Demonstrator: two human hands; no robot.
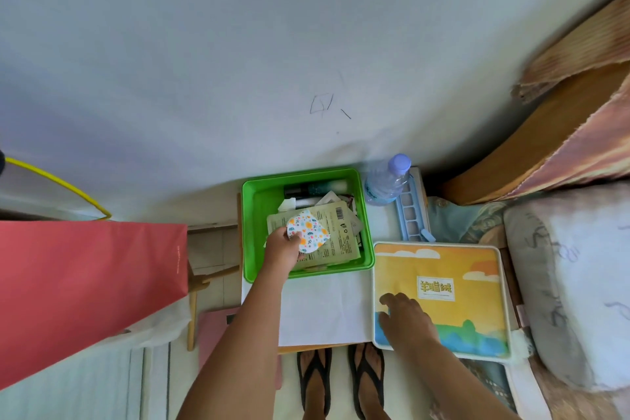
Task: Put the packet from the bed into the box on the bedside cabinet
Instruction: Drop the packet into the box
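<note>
Head view: my left hand [283,245] pinches the packet [308,232] just over the box [254,201]; right hand [405,317] lies spread, empty. I'd lower it flat below my fingers, then release.

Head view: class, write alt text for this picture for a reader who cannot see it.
A person's left hand holds a small flower-printed packet over a green box of sachets on a bedside cabinet. The right hand rests on a yellow picture-covered case beside it.
</note>
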